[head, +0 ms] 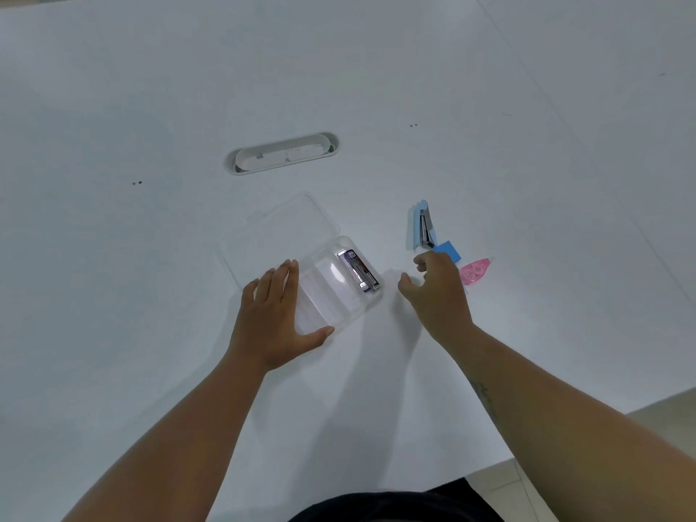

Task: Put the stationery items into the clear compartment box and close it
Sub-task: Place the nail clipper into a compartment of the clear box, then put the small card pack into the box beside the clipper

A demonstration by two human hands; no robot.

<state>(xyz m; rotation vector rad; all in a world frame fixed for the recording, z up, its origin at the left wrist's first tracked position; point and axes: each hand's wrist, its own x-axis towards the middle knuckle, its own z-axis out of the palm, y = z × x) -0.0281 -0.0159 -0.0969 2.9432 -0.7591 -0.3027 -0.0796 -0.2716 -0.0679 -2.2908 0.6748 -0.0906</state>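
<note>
The clear compartment box point(339, 295) lies open on the white table, its lid point(278, 227) folded back to the far left. Two dark pencil-lead cases point(358, 270) lie in its rightmost compartment. My left hand point(275, 314) rests flat against the box's near-left side, thumb along the front edge. My right hand point(437, 292) hovers right of the box with fingers apart and nothing in it. Just beyond its fingertips lie a light-blue stapler point(423, 226), a blue sticky-note pad point(448, 251) and a pink correction tape point(475, 271).
An oval cable port point(282, 153) is set into the table point(150, 107) beyond the box. The table's front edge runs diagonally at the lower right, with tiled floor point(602, 465) past it.
</note>
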